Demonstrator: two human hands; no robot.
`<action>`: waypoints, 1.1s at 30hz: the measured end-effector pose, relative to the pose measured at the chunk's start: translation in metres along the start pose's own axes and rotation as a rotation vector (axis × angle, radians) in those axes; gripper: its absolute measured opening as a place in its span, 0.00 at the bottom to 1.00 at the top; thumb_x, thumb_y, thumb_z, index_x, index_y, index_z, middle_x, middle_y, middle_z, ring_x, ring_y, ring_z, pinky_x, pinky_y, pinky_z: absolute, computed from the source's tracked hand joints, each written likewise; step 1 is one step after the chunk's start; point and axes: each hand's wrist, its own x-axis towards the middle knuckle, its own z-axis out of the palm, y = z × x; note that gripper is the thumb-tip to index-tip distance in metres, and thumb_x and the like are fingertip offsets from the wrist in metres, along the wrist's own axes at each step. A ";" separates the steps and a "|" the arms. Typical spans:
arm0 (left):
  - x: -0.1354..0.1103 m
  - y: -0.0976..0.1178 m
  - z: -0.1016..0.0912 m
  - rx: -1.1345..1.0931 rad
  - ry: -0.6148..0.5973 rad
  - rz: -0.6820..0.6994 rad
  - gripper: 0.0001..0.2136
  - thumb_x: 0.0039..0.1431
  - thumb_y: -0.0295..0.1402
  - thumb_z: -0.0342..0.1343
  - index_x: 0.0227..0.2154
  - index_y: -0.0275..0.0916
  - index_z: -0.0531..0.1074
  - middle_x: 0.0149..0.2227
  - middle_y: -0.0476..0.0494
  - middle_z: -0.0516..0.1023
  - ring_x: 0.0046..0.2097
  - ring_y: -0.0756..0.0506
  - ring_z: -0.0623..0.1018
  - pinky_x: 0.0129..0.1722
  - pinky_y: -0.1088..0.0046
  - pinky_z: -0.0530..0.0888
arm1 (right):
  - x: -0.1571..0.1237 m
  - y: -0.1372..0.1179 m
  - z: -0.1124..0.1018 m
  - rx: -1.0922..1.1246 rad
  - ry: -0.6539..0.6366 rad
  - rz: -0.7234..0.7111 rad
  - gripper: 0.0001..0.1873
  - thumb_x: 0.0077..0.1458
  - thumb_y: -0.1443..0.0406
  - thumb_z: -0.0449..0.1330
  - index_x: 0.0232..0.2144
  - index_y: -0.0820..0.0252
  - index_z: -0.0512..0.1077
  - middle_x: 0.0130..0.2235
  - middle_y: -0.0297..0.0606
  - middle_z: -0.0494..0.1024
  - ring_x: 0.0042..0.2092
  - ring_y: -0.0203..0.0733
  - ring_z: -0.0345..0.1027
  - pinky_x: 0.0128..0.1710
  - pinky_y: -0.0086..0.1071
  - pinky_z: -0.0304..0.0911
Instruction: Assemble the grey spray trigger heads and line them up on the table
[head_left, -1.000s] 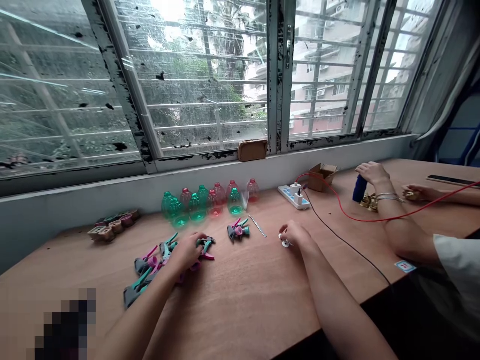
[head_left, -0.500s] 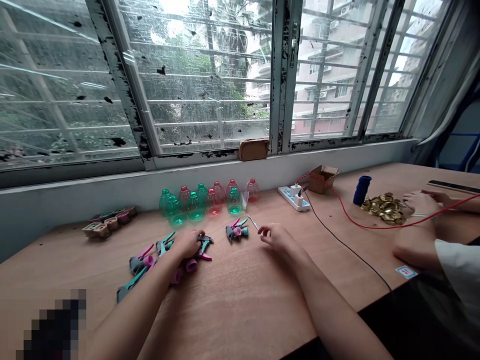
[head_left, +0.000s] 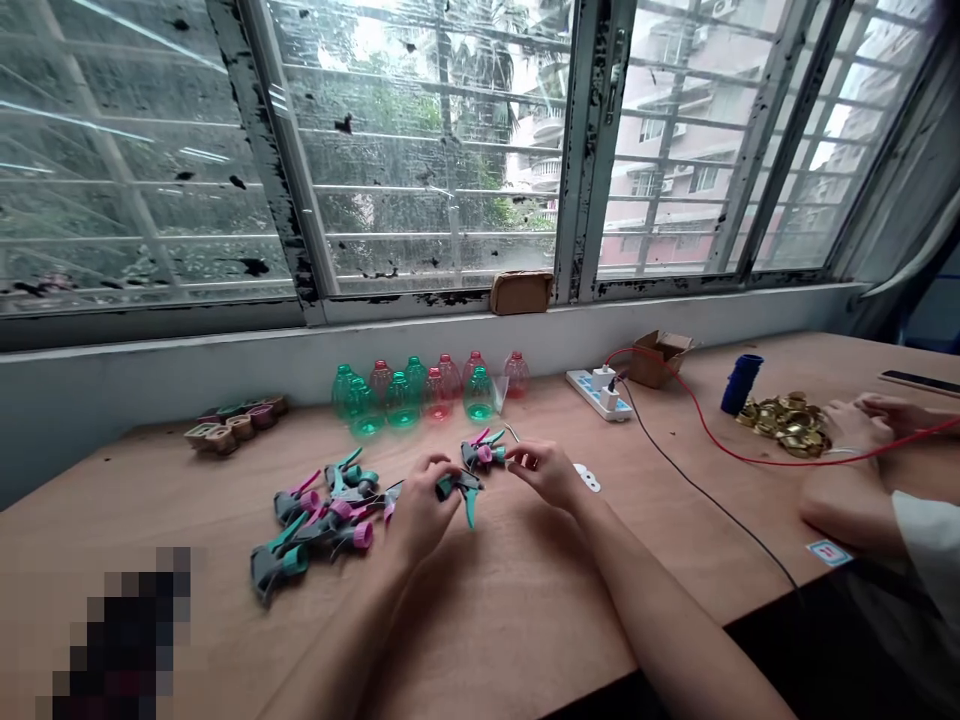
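Observation:
My left hand (head_left: pixel 429 508) is closed around a grey and teal spray trigger head (head_left: pixel 468 488), its teal lever hanging down. My right hand (head_left: pixel 549 474) has thumb and fingers pinched on a thin metal rod (head_left: pixel 512 432) that points away from me. Just beyond the hands lie more spray trigger heads (head_left: pixel 483 453), pink and teal. A larger pile of trigger heads (head_left: pixel 330 532) rests left of my left hand. Beside my right hand is a small white flat piece (head_left: pixel 588 478) with rounded lobes.
Several green and red clear bottles (head_left: pixel 403 402) stand along the wall. A power strip (head_left: pixel 598 396), an open carton (head_left: pixel 660 358) and cables lie to the right. At the far right, another person's hands (head_left: pixel 862 422) are near a heap of gold-coloured metal parts (head_left: pixel 789 424).
My left hand has lifted a teal trigger head from the pile and brought it right, close to my right hand. The right hand keeps the rod. The view has shifted slightly.

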 end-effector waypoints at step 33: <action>-0.025 0.001 0.027 -0.346 -0.096 -0.214 0.17 0.50 0.32 0.56 0.46 0.44 0.70 0.41 0.49 0.78 0.26 0.52 0.71 0.31 0.75 0.69 | -0.013 -0.034 0.047 0.573 -0.100 0.220 0.10 0.46 0.60 0.66 0.29 0.61 0.77 0.25 0.36 0.76 0.24 0.33 0.64 0.22 0.27 0.60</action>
